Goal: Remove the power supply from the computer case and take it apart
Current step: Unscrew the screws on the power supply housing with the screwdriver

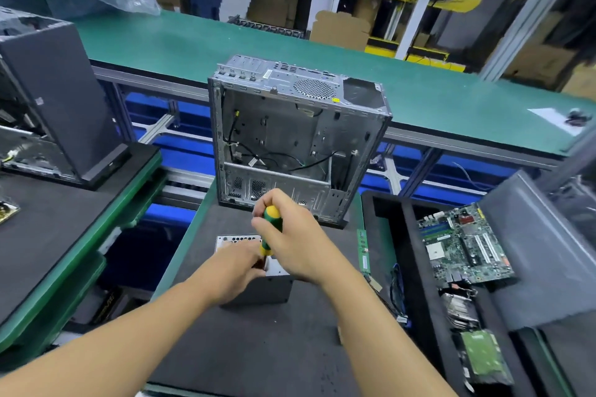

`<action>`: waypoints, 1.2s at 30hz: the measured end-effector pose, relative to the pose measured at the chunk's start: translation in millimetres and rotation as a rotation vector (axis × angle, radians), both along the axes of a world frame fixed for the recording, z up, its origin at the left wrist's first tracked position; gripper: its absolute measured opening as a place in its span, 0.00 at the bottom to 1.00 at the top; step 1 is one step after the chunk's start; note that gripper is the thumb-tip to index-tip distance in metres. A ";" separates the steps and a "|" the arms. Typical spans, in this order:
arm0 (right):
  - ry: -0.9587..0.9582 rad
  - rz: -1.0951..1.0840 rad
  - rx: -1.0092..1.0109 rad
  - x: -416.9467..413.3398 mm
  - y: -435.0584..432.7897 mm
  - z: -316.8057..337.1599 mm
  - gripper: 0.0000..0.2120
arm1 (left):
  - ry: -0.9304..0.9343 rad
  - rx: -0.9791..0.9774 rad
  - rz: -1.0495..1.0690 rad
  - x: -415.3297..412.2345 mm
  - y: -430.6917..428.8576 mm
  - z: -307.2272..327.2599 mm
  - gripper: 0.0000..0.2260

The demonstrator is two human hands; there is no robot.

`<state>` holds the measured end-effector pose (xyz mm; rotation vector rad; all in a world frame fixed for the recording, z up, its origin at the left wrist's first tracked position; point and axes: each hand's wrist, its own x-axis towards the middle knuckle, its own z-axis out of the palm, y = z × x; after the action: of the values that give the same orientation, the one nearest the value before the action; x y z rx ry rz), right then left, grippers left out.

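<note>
Since my left hand [237, 267] covers the power supply [274, 290], its finger state unclear; right hand [296, 242] clamps screwdriver [273, 222] upright, tip hidden.

Both forearms reach forward, converging. Left grip [237, 263] flat, palm down; right grip [290, 237] clenched round screwdriver [272, 215] handle.

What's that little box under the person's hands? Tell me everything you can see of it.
The power supply is a small metal box with dark grey sides and a silvery top, with round vent holes along its far edge. It sits flat on the dark mat, in front of the open computer case. The left hand rests on its top. The right hand holds a green-and-yellow screwdriver upright, pointing down at it.
</note>
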<state>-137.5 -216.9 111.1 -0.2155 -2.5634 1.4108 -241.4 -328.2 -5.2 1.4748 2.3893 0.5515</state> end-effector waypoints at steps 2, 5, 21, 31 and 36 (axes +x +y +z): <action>0.050 -0.031 -0.009 5.4 7.3 9.3 0.08 | -0.048 0.036 -0.024 3.8 6.1 3.8 0.03; 0.117 -0.085 0.006 17.6 24.5 29.3 0.06 | -0.106 0.174 -0.059 17.2 25.3 17.3 0.01; 0.003 -0.676 0.139 208.0 132.2 13.7 0.08 | -1.154 -0.183 0.159 195.1 176.5 -40.2 0.08; 0.005 -0.647 0.191 206.2 135.4 19.7 0.08 | -0.656 -0.144 -0.110 182.2 196.9 -28.0 0.11; 0.113 -0.432 0.133 129.8 113.7 33.2 0.08 | -0.233 0.194 -0.332 100.9 164.1 -2.3 0.05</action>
<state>-7.7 -103.2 144.2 -0.6061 -2.3210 1.0586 -140.5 -164.0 -7.5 1.7339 1.9077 0.8361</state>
